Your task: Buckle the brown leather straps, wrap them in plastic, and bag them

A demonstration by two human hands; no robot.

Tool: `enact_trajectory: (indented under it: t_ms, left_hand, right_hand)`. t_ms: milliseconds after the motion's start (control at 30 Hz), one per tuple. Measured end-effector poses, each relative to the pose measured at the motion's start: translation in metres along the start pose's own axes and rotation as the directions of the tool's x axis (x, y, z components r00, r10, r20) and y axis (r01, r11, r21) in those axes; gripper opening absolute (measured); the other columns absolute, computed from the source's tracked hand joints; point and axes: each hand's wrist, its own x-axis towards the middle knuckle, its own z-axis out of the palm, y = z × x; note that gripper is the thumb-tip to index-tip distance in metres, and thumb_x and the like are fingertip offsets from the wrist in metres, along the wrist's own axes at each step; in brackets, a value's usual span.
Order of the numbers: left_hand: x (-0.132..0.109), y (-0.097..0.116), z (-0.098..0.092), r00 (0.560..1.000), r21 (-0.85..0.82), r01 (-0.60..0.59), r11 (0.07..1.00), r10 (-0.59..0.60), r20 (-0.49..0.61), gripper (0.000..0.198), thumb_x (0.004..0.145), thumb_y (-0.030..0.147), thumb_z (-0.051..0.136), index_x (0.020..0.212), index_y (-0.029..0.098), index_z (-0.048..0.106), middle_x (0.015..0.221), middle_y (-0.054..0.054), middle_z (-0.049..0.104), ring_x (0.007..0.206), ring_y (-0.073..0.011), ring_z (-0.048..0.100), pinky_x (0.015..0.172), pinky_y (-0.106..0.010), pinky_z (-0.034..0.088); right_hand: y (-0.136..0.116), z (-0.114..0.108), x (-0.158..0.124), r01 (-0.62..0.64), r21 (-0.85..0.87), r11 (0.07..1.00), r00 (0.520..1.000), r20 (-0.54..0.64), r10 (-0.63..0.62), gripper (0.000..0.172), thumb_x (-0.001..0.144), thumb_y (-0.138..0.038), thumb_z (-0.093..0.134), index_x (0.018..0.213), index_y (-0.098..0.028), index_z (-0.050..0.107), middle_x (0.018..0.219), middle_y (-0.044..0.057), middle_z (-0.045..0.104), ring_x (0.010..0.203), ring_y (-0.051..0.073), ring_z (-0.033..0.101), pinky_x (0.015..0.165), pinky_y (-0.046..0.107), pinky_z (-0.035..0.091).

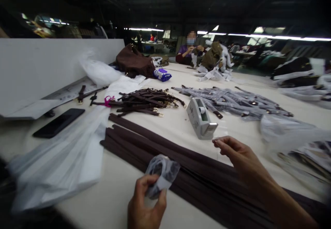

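My left hand pinches a small clear plastic bag between thumb and fingers. The bag is folded around something ring-shaped that I cannot make out well. To the right, my right hand is closed in a pinch. A small pale piece of clear tape shows at its fingertips. Just beyond those fingers stands a grey tape dispenser. Long dark brown strips lie across the table beneath both hands.
Brown buckled straps are heaped mid-table, beside plastic-wrapped straps. At left lie a black phone and plastic sheeting. A brown bag sits farther back. Across the table, a masked person handles material.
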Motion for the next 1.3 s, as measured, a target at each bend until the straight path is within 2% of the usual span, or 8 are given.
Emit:
enact_trajectory:
  t_ms: [67,133,200,500,700,967,1167,1300]
  left_hand:
    - [0.005,0.010,0.001,0.998,-0.049,0.041,0.998,-0.039,0.042,0.022,0.075,0.025,0.060,0.093,0.020,0.048,0.089,-0.002,0.062,0.085,-0.0156,0.062,0.069,-0.022,0.051]
    - [0.007,0.020,0.004,0.999,-0.087,0.028,0.996,-0.024,0.046,0.022,0.075,0.021,0.060,0.092,0.021,0.047,0.088,-0.001,0.060,0.083,-0.0141,0.060,0.070,-0.022,0.049]
    - [0.006,0.030,0.005,0.999,-0.117,-0.011,0.993,0.016,0.041,0.021,0.076,0.019,0.059,0.091,0.021,0.046,0.086,0.000,0.059,0.081,-0.0125,0.059,0.070,-0.021,0.048]
    - [-0.004,0.047,-0.012,0.961,-0.060,-0.277,0.959,0.276,-0.017,0.024,0.076,0.015,0.057,0.097,0.021,0.046,0.087,-0.003,0.059,0.079,-0.0159,0.060,0.072,-0.027,0.051]
    - [-0.004,0.047,-0.013,0.919,-0.039,-0.394,0.918,0.395,0.003,0.033,0.079,0.014,0.057,0.109,0.022,0.046,0.093,-0.005,0.061,0.083,-0.0175,0.061,0.074,-0.029,0.052]
    - [-0.003,0.045,-0.005,0.911,-0.064,-0.410,0.910,0.412,0.021,0.040,0.079,0.016,0.059,0.115,0.024,0.044,0.095,-0.006,0.061,0.084,-0.0193,0.062,0.071,-0.031,0.054]
    - [-0.001,0.036,-0.001,0.937,-0.020,-0.348,0.937,0.349,0.031,0.042,0.078,0.011,0.054,0.116,0.024,0.043,0.100,-0.007,0.061,0.088,-0.0211,0.061,0.075,-0.036,0.053]
    - [0.001,0.035,0.000,0.929,-0.019,-0.368,0.930,0.368,0.029,0.042,0.078,0.012,0.055,0.117,0.024,0.043,0.099,-0.007,0.061,0.086,-0.0202,0.061,0.073,-0.034,0.053]
  right_hand:
    - [-0.017,0.015,-0.037,0.057,0.099,0.993,0.958,0.276,-0.083,0.027,0.076,-0.046,0.061,0.077,-0.019,0.058,0.083,0.004,0.059,0.079,0.018,0.049,0.069,0.027,0.037]
    - [-0.030,0.032,-0.068,0.024,0.177,0.984,0.857,0.503,-0.112,0.026,0.079,-0.043,0.060,0.075,-0.018,0.057,0.075,0.003,0.057,0.070,0.015,0.048,0.064,0.026,0.037]
    - [-0.036,0.046,-0.086,0.007,0.205,0.979,0.795,0.592,-0.130,0.027,0.080,-0.041,0.060,0.073,-0.016,0.056,0.067,0.001,0.052,0.063,0.012,0.043,0.059,0.023,0.034]
    - [-0.029,0.061,-0.094,0.074,0.190,0.979,0.803,0.570,-0.171,0.035,0.078,-0.044,0.062,0.064,-0.014,0.049,0.058,-0.003,0.041,0.055,0.009,0.031,0.051,0.023,0.023]
    - [-0.032,0.061,-0.100,0.084,0.179,0.980,0.815,0.553,-0.171,0.036,0.078,-0.045,0.062,0.063,-0.014,0.050,0.057,-0.001,0.046,0.054,0.009,0.034,0.050,0.023,0.024]
    - [-0.032,0.057,-0.106,0.056,0.270,0.961,0.797,0.567,-0.206,0.033,0.079,-0.043,0.062,0.065,-0.014,0.053,0.061,0.001,0.054,0.058,0.011,0.042,0.054,0.023,0.031]
    - [-0.027,0.055,-0.109,0.085,0.147,0.985,0.815,0.559,-0.154,0.034,0.079,-0.044,0.061,0.064,-0.014,0.055,0.060,0.002,0.055,0.057,0.012,0.045,0.054,0.024,0.032]
    - [-0.023,0.056,-0.101,0.068,0.186,0.980,0.815,0.557,-0.162,0.034,0.078,-0.045,0.061,0.065,-0.014,0.055,0.059,0.002,0.054,0.056,0.011,0.043,0.054,0.024,0.032]
